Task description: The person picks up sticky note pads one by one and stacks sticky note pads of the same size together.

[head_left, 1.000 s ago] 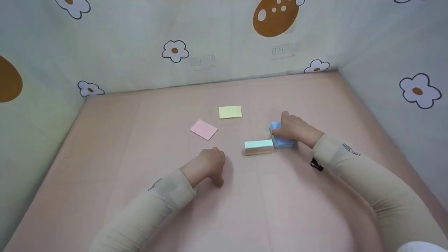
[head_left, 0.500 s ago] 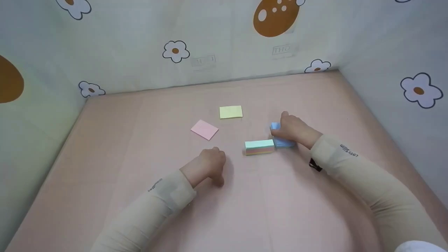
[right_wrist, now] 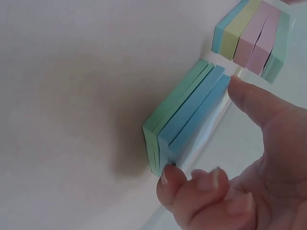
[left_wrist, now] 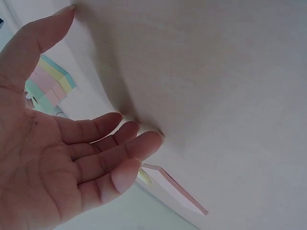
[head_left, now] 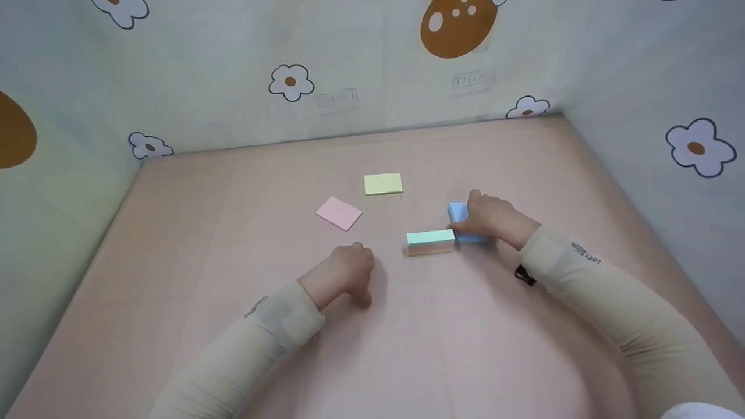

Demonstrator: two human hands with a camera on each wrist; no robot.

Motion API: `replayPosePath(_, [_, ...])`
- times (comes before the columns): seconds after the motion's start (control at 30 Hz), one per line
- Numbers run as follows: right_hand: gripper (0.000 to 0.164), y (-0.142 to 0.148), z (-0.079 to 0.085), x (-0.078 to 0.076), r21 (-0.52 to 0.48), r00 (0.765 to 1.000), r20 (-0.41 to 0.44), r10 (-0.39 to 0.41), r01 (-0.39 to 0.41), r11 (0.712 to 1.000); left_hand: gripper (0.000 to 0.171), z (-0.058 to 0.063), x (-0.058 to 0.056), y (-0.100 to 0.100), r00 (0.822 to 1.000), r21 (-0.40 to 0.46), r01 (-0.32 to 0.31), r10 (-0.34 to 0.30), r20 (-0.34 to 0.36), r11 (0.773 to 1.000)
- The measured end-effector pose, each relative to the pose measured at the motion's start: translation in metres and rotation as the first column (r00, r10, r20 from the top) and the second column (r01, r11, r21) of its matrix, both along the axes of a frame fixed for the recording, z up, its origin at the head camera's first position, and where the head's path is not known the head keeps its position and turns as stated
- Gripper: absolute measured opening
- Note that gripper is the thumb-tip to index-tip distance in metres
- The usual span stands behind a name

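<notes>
We see the right hand spanning a blue-and-green stack of paper pads.
The thumb touches one end of the blue layers and the curled fingers meet the other, while the green layers lie nearest the pale surface. Near the thumb tip, we find a second stack banded blue, yellow, pink and green.

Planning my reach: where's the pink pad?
In the head view, the pink pad sits just left of centre, below and left of the yellow pad and beyond the left hand.
</notes>
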State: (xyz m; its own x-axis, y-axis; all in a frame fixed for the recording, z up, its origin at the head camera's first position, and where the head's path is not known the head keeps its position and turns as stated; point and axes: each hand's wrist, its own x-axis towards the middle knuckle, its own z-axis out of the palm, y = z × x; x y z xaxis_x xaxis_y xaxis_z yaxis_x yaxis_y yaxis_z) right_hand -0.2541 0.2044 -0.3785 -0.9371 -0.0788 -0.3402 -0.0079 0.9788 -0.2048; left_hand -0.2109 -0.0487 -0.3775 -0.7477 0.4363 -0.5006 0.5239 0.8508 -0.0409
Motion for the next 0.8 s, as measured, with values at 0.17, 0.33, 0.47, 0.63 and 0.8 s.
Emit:
replayPosePath(0.17, [0.07, -0.0003, -0.0002, 0.0015, 0.05, 1.0, 0.002, 0.01, -0.01, 0.999, 0.058, -0.0007, 0.0002, -0.0005, 1.0, -0.008, -0.001, 0.001, 0.0, 1.0])
replayPosePath(0.33, [0.069, -0.0014, 0.0011, 0.0017, 0.071, 1.0, -0.014, 0.024, -0.023, 0.997, 0.058, -0.0009, 0.0002, -0.0013, 1.0, 0.001, 0.014, -0.014, -0.011, 1.0])
replayPosePath(0.47, [0.066, -0.0014, 0.0015, 0.0017, 0.092, 0.999, -0.014, 0.041, -0.04, 0.995, 0.061, -0.0009, 0.0, -0.002, 0.999, 0.012, 0.039, -0.038, -0.027, 0.999])
replayPosePath(0.63, [0.066, -0.0024, 0.0017, 0.002, 0.1, 0.999, -0.014, 0.047, -0.045, 0.994, 0.06, -0.0012, -0.0003, -0.002, 0.999, 0.026, 0.027, -0.026, -0.021, 0.999])
replayPosePath(0.8, [0.067, -0.0039, 0.0019, 0.0028, 0.107, 0.999, -0.023, 0.042, -0.039, 0.994, 0.06, -0.0006, 0.0, -0.0016, 1.0, 0.024, 0.009, -0.008, -0.012, 1.0])
